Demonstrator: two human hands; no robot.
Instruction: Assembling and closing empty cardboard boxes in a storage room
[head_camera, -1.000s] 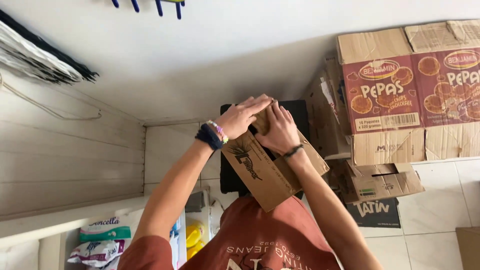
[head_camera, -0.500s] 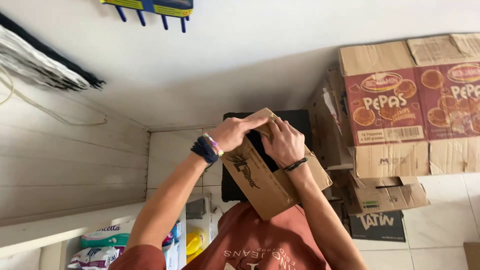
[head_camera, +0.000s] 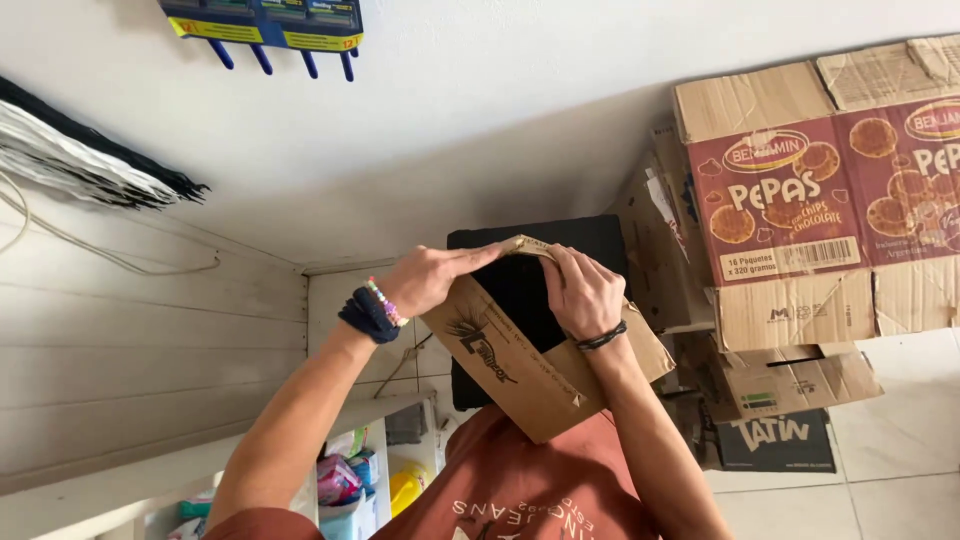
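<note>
Both hands clamp the top edge of a brown cardboard box (head_camera: 520, 375) held at centre frame, against the person's rust-red shirt (head_camera: 520, 495). Left hand (head_camera: 430, 280) lies flat over the upper left flap, fingers pressed together and stretched along the fold toward the peak. Right hand (head_camera: 583, 295) grips the opposite flap from the right, fingers curled over the edge, thumb side hidden.

Judgement: corrugated board of this kind is light and fairly stiff across the panels but gives at creases; the raised, unsupported carry suggests little or no load. Surface is dry and matt, so slip is unlikely. Best purchase is on the folded edges and corners, where both hands already sit; the body of the box hangs below and between the grips, tilted lower right.

Behind the box, a black panel (head_camera: 590, 245). Right of frame, stacked biscuit cartons (head_camera: 800, 210). Upper left, a blue-and-yellow wall hook rack (head_camera: 265, 25). Lower left, a white shelf (head_camera: 100, 490) with packets.
</note>
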